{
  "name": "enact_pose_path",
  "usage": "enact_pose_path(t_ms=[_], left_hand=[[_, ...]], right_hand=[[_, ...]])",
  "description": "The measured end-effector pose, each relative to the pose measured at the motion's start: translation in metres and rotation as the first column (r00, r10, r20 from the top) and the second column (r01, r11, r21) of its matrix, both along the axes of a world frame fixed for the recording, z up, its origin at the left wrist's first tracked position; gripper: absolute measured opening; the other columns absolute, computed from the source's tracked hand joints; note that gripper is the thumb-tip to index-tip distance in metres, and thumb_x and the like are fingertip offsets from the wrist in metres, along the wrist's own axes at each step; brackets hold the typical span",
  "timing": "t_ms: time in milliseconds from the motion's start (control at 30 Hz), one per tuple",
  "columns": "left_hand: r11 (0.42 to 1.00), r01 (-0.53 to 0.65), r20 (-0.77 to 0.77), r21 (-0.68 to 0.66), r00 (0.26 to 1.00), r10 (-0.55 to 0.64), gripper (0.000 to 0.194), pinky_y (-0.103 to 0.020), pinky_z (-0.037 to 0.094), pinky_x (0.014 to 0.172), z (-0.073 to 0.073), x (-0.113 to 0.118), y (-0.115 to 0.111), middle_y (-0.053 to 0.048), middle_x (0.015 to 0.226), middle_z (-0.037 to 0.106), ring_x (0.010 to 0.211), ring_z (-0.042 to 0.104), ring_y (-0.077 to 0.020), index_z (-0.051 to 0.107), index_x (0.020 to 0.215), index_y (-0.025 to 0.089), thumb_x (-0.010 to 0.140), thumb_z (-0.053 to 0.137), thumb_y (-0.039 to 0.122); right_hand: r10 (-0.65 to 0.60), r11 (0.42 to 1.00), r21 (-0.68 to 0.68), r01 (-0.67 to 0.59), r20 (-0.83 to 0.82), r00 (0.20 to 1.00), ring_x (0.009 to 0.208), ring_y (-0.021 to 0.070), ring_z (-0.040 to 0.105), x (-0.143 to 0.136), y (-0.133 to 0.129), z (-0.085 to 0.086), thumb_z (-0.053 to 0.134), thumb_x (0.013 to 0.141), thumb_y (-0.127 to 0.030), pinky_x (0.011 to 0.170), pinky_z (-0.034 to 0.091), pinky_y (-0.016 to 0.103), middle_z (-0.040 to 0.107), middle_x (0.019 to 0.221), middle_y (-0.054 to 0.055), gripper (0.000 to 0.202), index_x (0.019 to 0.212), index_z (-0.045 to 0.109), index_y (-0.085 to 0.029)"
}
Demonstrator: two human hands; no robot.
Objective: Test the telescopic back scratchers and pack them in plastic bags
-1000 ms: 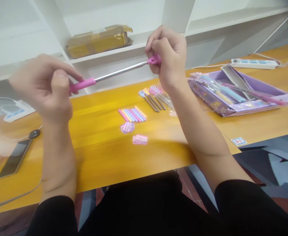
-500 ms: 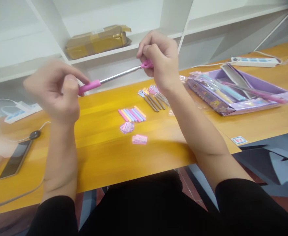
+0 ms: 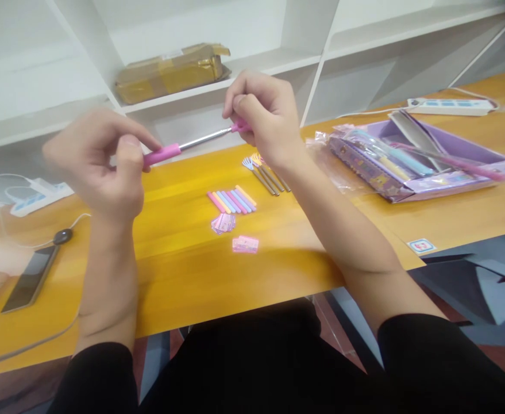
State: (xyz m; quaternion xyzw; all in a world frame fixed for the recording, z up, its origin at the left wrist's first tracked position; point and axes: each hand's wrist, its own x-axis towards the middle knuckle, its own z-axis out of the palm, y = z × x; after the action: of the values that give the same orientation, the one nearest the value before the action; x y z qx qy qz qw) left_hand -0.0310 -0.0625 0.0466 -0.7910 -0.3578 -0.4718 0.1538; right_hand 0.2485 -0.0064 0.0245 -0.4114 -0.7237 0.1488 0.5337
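Note:
A telescopic back scratcher (image 3: 204, 138) with a pink handle and a thin metal rod is held in the air above the table. My left hand (image 3: 99, 158) pinches its pink handle between thumb and fingers. At the other end, my right hand (image 3: 269, 118) is closed round the pink head, mostly hidden by the fingers. Below lie metal rods with claw heads (image 3: 264, 175), partly covered by my right forearm. A row of pastel handle sleeves (image 3: 232, 199) sits nearer, followed by a fan of small purple cards (image 3: 223, 223) and some pink cards (image 3: 246, 245).
An open purple box (image 3: 471, 144) with wrapped back scratchers stands on the right, clear plastic wrapping (image 3: 336, 167) beside it. Power strips (image 3: 450, 107) lie at both sides. A phone (image 3: 30, 279) rests at left. A taped parcel (image 3: 170, 72) occupies the white shelf behind.
My right hand has come left and slightly down, towards my left hand. Less of the metal rod shows between them. My left hand has barely shifted.

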Motion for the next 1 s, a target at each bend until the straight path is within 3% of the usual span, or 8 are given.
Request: enact_pose_path(t_ms=[200,433,567,733,833,933,1000], left_hand=[[1.000,0.031,-0.029,-0.003,0.999,-0.031,0.033,-0.050,0.062,0.075,-0.001,-0.001,0.003,-0.003,0.094,0.084,0.082,0.078,-0.0237,0.085,0.101,0.031,0.107,0.053,0.026],[0.993,0.066,-0.028,-0.103,0.997,-0.069,0.032,-0.048,0.061,0.070,0.000,-0.008,0.010,-0.002,0.098,0.086,0.083,0.080,-0.0238,0.088,0.105,0.033,0.107,0.056,0.028],[0.993,0.032,-0.006,-0.112,0.999,-0.033,0.032,-0.046,0.059,0.071,0.001,-0.004,0.006,0.000,0.096,0.085,0.083,0.078,-0.0217,0.088,0.103,0.028,0.105,0.057,0.024],[0.997,0.065,0.016,-0.035,0.998,-0.064,0.032,-0.042,0.052,0.069,-0.004,0.003,0.008,0.000,0.091,0.083,0.081,0.074,-0.0185,0.088,0.099,0.023,0.103,0.057,0.018],[0.996,0.077,0.110,0.033,0.991,-0.081,0.031,-0.041,0.046,0.065,-0.009,0.011,0.015,0.000,0.083,0.080,0.072,0.068,-0.0162,0.087,0.091,0.023,0.098,0.057,0.018],[0.988,0.082,0.200,0.129,0.974,-0.107,0.029,-0.039,0.040,0.060,-0.012,0.019,0.017,0.001,0.073,0.075,0.062,0.058,-0.0127,0.084,0.079,0.022,0.090,0.057,0.022],[0.995,0.039,0.176,0.094,0.983,-0.055,0.029,-0.038,0.041,0.061,-0.011,0.020,0.014,0.001,0.074,0.076,0.063,0.059,-0.0123,0.084,0.079,0.021,0.091,0.057,0.024]], right_hand=[[0.129,0.992,0.013,-0.129,-0.139,0.982,0.065,0.0210,0.052,-0.001,-0.001,-0.002,0.059,0.102,-0.040,0.060,0.035,0.035,0.065,0.081,0.005,0.020,0.090,0.069,-0.029],[0.154,0.988,0.019,-0.153,-0.165,0.974,0.069,0.0215,0.055,-0.004,0.001,-0.005,0.061,0.102,-0.033,0.061,0.038,0.035,0.067,0.082,0.005,0.017,0.088,0.069,-0.028],[0.157,0.988,0.036,-0.153,-0.128,0.979,0.073,0.0225,0.059,-0.005,-0.001,-0.004,0.055,0.102,-0.030,0.061,0.040,0.036,0.069,0.084,0.006,0.020,0.089,0.070,-0.028],[0.047,0.999,-0.026,-0.047,0.002,0.999,0.087,0.0275,0.070,-0.005,-0.004,-0.003,0.054,0.106,-0.034,0.070,0.052,0.039,0.077,0.094,0.008,0.023,0.099,0.076,-0.029],[0.008,0.999,-0.054,-0.006,0.044,0.999,0.090,0.0283,0.071,-0.008,-0.005,-0.003,0.057,0.107,-0.033,0.073,0.054,0.039,0.079,0.095,0.008,0.022,0.101,0.078,-0.030],[0.023,0.998,-0.056,-0.020,0.063,0.998,0.090,0.0266,0.071,-0.011,-0.005,-0.004,0.054,0.109,-0.030,0.073,0.053,0.037,0.079,0.097,0.007,0.022,0.099,0.074,-0.029],[0.043,0.997,-0.059,-0.039,0.067,0.997,0.092,0.0254,0.071,-0.012,-0.005,-0.005,0.051,0.109,-0.028,0.073,0.053,0.036,0.079,0.100,0.006,0.023,0.097,0.070,-0.028]])
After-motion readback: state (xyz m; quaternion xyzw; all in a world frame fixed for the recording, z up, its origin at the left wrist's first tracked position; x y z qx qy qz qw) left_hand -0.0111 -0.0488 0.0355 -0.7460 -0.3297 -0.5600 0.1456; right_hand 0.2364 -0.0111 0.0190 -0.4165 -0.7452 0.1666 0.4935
